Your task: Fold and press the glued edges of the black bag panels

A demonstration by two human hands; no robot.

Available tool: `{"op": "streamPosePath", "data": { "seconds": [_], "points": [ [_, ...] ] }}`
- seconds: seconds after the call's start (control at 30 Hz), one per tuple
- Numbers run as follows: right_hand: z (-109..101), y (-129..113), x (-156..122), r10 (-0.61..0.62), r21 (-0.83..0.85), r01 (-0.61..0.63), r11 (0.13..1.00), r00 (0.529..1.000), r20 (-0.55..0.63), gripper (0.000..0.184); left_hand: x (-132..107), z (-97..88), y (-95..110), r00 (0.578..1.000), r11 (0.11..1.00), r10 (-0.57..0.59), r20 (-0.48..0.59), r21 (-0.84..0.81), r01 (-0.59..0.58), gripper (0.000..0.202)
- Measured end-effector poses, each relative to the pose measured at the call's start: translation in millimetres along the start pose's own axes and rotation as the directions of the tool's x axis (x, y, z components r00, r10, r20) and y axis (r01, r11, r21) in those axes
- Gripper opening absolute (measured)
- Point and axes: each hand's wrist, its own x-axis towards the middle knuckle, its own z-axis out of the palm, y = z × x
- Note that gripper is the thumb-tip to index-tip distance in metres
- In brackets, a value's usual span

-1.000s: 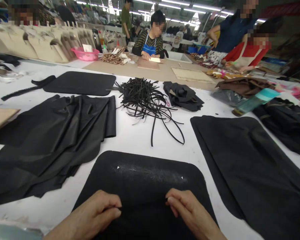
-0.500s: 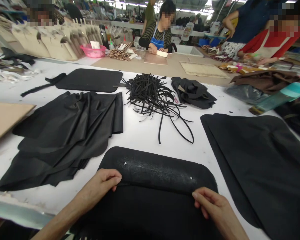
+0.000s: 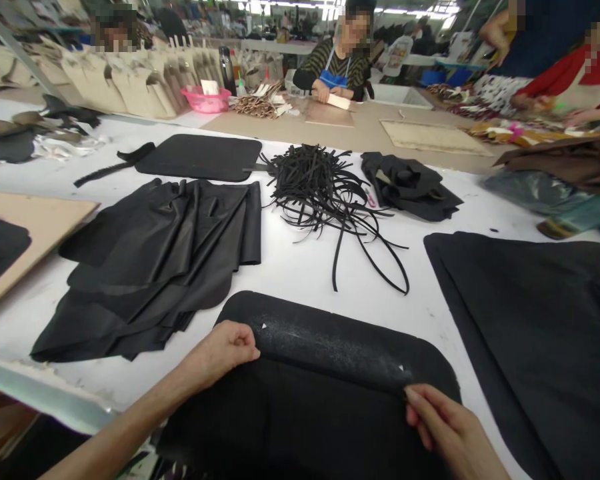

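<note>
Left hand (image 3: 235, 343): thumb and forefinger are pressing together with no visible gap, pinching the 10 o'clock end of an upper black sheet's (image 3: 305, 420) far edge. Right hand (image 3: 437, 417): thumb and forefinger are pinching that edge at 4 o'clock, the other fingers curling loosely; fingertips under the fabric are hiding. The sheet is lying over a lower black panel (image 3: 330, 340), whose chalky far band is showing at 12 o'clock; at 6 o'clock the sheet is darkening and running out of frame. Outward, on the white table (image 3: 290, 280): folded black pieces (image 3: 165, 253) are lying at 10, tangled strips (image 3: 310, 177) are heaping at 12, their count unreadable, and flat black sheets (image 3: 530, 320) are running off frame at 3. A teal bottle (image 3: 580, 212) is blurring at 2.
</note>
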Motion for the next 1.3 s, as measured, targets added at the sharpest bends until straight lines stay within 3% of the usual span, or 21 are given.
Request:
{"op": "streamPosePath", "data": {
  "seconds": [0.27, 0.57, 0.9, 1.3],
  "points": [
    [6.0, 0.3, 4.2, 0.062, 0.012, -0.06, 0.998, 0.983, -0.172, 0.041, -2.7, 3.0, 5.1, 0.977, 0.985, 0.127, -0.169, 0.14, -0.104, 0.018],
    [8.1, -14.8, 0.5, 0.035, -0.061, -0.048, 0.997, 0.98, -0.194, 0.037, 5.1, 9.0, 1.1, 0.952, 0.975, 0.13, -0.278, 0.213, -0.07, 0.024],
    [11.2, -25.3, 0.5, 0.03, -0.098, -0.057, 0.994, 0.965, -0.259, 0.038, 8.9, 10.8, 1.3, 0.941, 0.954, 0.148, -0.304, 0.296, -0.054, 0.021],
    [10.9, -10.0, 8.5, 0.043, -0.214, -0.09, 0.973, 0.976, -0.216, 0.04, 9.8, 9.8, 4.4, 0.945, 0.962, 0.127, -0.301, 0.271, -0.043, 0.019]
  ]
}}
